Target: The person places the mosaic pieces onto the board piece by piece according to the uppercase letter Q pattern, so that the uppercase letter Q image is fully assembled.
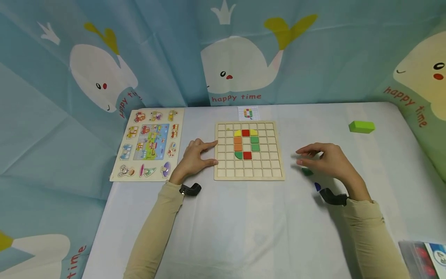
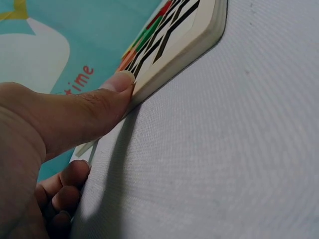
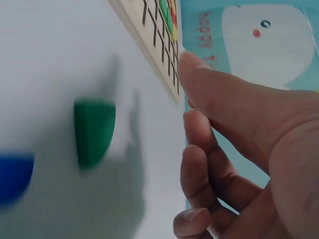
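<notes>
A square wooden grid board (image 1: 224, 175) lies mid-table, with red, orange, yellow and green tiles forming a ring in its cells. My left hand (image 1: 195, 155) touches the board's left edge with thumb and forefinger spread apart; in the left wrist view the thumb (image 2: 89, 112) presses against that edge. To the right of the board, my right hand (image 1: 324, 158) hovers over the table, fingers loosely bent, with nothing visible between them. Beneath it lies a dark green quarter-round tile (image 1: 307, 171), also visible in the right wrist view (image 3: 94, 132). A blue tile (image 1: 317, 186) with a curved side lies nearer the wrist.
Behind the board is a small pattern card (image 1: 256, 113) picturing a coloured ring. A wooden picture puzzle (image 1: 116, 176) sits at the left. Far right stands a light green block (image 1: 361, 126). A clear plastic box (image 1: 411, 252) with red contents occupies the near right corner.
</notes>
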{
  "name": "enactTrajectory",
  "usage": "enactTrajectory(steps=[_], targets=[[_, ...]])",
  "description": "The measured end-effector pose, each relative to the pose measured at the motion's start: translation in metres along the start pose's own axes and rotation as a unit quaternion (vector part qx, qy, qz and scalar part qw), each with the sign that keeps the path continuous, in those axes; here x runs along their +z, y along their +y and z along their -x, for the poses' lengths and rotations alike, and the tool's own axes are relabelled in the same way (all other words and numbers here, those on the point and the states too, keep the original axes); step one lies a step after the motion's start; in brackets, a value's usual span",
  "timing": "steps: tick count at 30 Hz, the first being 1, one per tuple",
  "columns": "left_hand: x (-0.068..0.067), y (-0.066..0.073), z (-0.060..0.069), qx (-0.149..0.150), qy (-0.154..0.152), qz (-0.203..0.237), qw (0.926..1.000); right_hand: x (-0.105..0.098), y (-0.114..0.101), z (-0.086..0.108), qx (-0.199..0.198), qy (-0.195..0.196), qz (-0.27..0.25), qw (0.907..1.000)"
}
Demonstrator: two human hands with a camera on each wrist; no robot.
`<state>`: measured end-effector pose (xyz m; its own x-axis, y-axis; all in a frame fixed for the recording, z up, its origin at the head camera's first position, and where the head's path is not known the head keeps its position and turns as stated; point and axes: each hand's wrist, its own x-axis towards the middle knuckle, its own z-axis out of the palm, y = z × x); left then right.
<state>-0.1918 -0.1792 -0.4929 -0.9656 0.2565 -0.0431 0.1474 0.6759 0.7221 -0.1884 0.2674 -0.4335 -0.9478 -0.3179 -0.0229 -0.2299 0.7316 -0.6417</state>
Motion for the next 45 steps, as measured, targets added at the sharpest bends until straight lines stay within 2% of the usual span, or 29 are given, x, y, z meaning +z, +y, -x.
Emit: enactTrajectory(steps=[6,14,25,34,45], targets=[[-0.001,-0.001,0.0,-0.003,0.003,-0.002,1.0,-0.011,0.011,0.011,0.028,-0.026,0.019,0.9991],[-0.001,-0.004,0.0,0.0,0.005,-0.002,1.0,-0.003,0.022,0.023,0.029,-0.063,0.018,0.9975],[0.001,-0.002,0.001,0.002,0.002,-0.002,1.0,0.008,0.018,0.025,0.017,-0.052,0.022,0.9983],[0.001,0.0,0.0,0.001,0.003,-0.005,1.0,0.017,0.014,0.022,-0.013,-0.021,0.019,0.9995],[0.001,0.0,0.0,0.0,0.003,0.0,1.0,0.018,0.011,0.02,-0.032,-0.023,0.011,0.9992]])
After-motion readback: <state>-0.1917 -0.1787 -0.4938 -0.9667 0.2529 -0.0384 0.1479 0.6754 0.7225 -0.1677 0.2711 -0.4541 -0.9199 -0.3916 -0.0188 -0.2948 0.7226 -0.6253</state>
